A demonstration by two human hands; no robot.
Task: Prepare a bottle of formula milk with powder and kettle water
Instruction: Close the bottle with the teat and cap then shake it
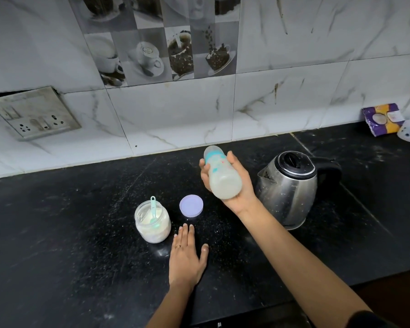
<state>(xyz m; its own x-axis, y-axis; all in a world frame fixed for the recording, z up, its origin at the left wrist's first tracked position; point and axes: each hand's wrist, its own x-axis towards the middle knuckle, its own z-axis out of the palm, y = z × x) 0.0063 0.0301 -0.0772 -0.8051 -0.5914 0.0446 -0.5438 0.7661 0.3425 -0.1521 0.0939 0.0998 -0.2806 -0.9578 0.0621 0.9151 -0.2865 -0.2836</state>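
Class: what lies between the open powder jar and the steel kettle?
In the head view, a lilac lid lies flat there; the right hand holds the milk bottle above that stretch.

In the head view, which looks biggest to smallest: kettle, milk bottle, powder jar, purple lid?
1. kettle
2. milk bottle and powder jar, about alike; the bottle is held up nearer the camera, so I won't rank them
3. purple lid

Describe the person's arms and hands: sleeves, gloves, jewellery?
Both forearms are bare, with no gloves, watch or bracelet in view. The left hand wears a thin ring on one finger; the right hand shows none. A dark sleeve starts high on the right arm at the bottom edge. Any left sleeve is out of frame.
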